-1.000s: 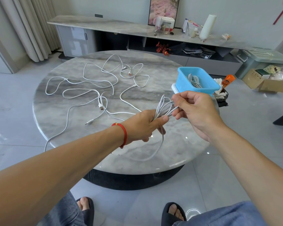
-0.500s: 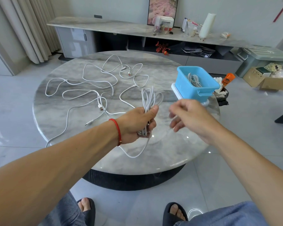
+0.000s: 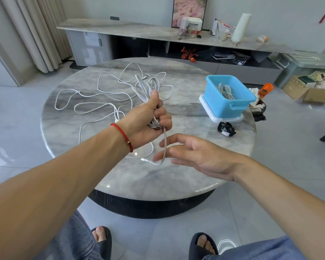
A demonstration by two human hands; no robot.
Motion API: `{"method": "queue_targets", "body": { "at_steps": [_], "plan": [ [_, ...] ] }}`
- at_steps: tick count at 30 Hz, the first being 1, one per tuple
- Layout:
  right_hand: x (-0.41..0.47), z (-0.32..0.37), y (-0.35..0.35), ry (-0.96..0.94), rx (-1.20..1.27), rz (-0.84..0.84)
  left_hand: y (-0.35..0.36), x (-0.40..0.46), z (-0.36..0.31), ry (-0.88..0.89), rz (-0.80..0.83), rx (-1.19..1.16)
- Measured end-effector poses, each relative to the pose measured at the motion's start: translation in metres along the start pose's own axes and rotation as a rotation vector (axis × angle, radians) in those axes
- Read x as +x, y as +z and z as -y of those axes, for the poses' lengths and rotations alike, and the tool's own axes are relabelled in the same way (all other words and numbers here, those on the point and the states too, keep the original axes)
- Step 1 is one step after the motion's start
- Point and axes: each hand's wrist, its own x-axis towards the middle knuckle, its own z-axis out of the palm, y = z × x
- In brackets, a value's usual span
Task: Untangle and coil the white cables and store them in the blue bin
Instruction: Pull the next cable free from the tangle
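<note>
My left hand (image 3: 148,119) grips a bundle of white cable loops (image 3: 146,87) upright above the round marble table (image 3: 176,171). A loose tail (image 3: 164,145) hangs down from my fist. My right hand (image 3: 197,156) is below it with fingers spread, the tail crossing its fingertips. More white cables (image 3: 101,102) lie tangled on the table's left half. The blue bin (image 3: 227,98) stands at the table's right on a white lid and holds a coiled white cable (image 3: 225,91).
A small black and white object (image 3: 226,129) lies in front of the bin. A low marble console (image 3: 158,32) with clutter runs along the far wall. Boxes and a bin sit on the floor at right. My sandalled feet are below the table edge.
My left hand has raised and turned the bundle upright. My right hand let go of the loops, dropped below the left hand and opened under the hanging tail.
</note>
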Motion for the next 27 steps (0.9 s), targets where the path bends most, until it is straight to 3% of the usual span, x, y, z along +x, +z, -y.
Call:
{"method": "queue_targets", "body": {
  "at_steps": [3,9,12,16,18,27],
  "plan": [
    [0.001,0.001,0.001,-0.046,-0.140,-0.035,-0.002,-0.003,-0.007,-0.063,0.034,0.083],
    [-0.006,0.004,-0.022,-0.036,-0.817,-0.240,-0.017,-0.011,-0.011,-0.126,0.033,0.836],
    [-0.010,0.002,-0.031,-0.041,-0.860,-0.286,-0.019,-0.014,-0.006,-0.106,-0.002,1.025],
    [-0.007,0.001,-0.027,-0.222,-1.033,-0.399,-0.018,-0.017,0.006,-0.241,0.090,1.083],
    [-0.006,0.003,-0.029,-0.283,-0.998,-0.503,-0.018,-0.017,0.013,-0.332,0.178,1.062],
    [-0.007,0.004,-0.036,-0.233,-0.814,-0.764,-0.013,-0.017,0.014,-0.423,0.301,0.893]
  ]
}}
